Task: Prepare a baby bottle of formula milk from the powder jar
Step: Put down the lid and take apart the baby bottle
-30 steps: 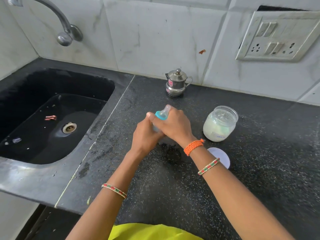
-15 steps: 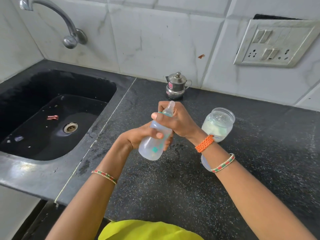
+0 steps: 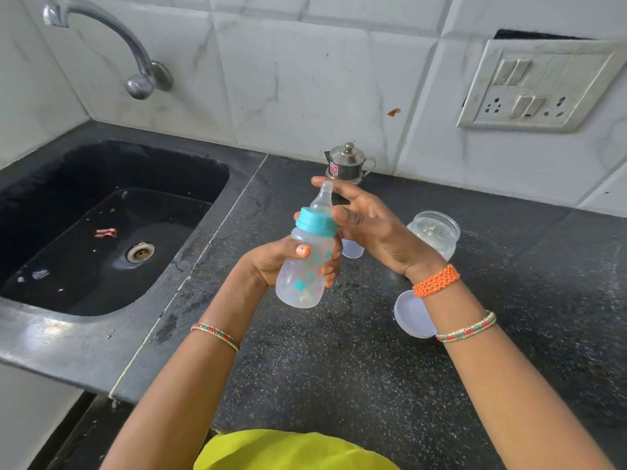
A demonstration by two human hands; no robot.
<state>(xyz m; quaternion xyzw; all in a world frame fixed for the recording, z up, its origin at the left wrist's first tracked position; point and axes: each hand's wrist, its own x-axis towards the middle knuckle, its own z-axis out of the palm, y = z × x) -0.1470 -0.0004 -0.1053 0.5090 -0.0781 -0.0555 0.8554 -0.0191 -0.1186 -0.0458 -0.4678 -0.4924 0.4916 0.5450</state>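
The bottle (image 3: 307, 266) is now lifted off the bench (image 3: 373, 368), gripped by the left hand (image 3: 271, 266), while the right hand (image 3: 369, 225) has let go of the teal cap (image 3: 315, 222), fingers spread, so capping looks finished.

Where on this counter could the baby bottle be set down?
Bare counter lies between the forearms, and right of the lid. Crowded: bottle cap, powder jar and steel pot.

We saw a black speckled counter (image 3: 356, 368) with a jar (image 3: 434, 234), white lid (image 3: 412, 317), clear cap (image 3: 353, 249) and steel pot (image 3: 347, 162) on it.
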